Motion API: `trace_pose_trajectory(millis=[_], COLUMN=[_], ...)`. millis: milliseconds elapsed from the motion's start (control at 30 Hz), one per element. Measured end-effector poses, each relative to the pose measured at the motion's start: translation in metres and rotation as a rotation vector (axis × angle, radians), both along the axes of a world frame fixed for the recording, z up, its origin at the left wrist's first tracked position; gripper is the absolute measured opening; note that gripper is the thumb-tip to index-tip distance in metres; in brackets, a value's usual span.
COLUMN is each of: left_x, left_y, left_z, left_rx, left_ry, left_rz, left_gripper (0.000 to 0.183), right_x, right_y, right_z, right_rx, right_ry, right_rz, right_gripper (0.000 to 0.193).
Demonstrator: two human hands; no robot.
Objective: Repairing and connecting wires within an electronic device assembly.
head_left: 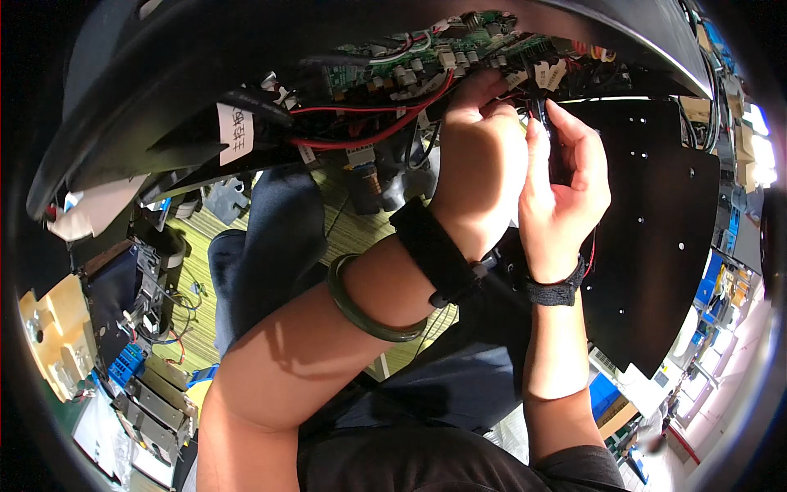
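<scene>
A green circuit board (393, 72) sits at the top, under the edge of a black housing (164, 90). My left hand (484, 148) is raised to the wiring just below the board. Its fingers are curled, and what they grip is hidden behind the hand. Close beside it, my right hand (570, 180) pinches a thin black cable (538, 105) between thumb and fingers. White paper labels (551, 75) hang among the wires above the fingertips. Red wires (369, 141) run leftward from near my left hand, below the board.
A large black panel (643, 230) with small holes stands right of my right hand. A white label with handwriting (237, 134) hangs at the left. My legs (275, 238) are beneath, over a green striped floor (193, 254). Blue and grey parts (127, 365) lie at the lower left.
</scene>
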State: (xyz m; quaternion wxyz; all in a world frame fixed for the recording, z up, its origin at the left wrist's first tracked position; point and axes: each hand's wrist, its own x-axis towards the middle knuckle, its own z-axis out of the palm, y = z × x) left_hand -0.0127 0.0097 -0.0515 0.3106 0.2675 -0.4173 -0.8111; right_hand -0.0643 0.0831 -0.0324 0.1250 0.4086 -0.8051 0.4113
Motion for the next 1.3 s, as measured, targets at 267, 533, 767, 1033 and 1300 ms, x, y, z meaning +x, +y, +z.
trace_pose_trajectory(millis=[267, 533, 767, 1033, 1300], left_x=[0.003, 0.002, 0.000, 0.001, 0.007], left_y=[0.000, -0.001, 0.001, -0.001, -0.004], left_z=[0.010, 0.015, -0.006, 0.005, 0.006], left_rx=[0.247, 0.323, -0.113, 0.024, -0.025], left_ry=[0.034, 0.131, 0.046, 0.043, -0.012], left_rz=[0.012, 0.023, 0.044, 0.007, -0.021], left_gripper=[0.020, 0.025, 0.019, 0.018, 0.019], right_x=[0.001, 0.000, -0.002, -0.001, -0.001], right_y=[0.002, 0.002, 0.000, 0.000, 0.002], right_z=[0.000, 0.002, 0.001, 0.002, 0.005], right_rx=[-0.016, -0.025, -0.025, -0.020, 0.005], right_ry=[0.058, 0.018, 0.070, 0.052, 0.045], right_rz=[0.023, -0.003, 0.018, 0.019, 0.015], right_gripper=[0.022, 0.022, 0.022, 0.023, 0.023])
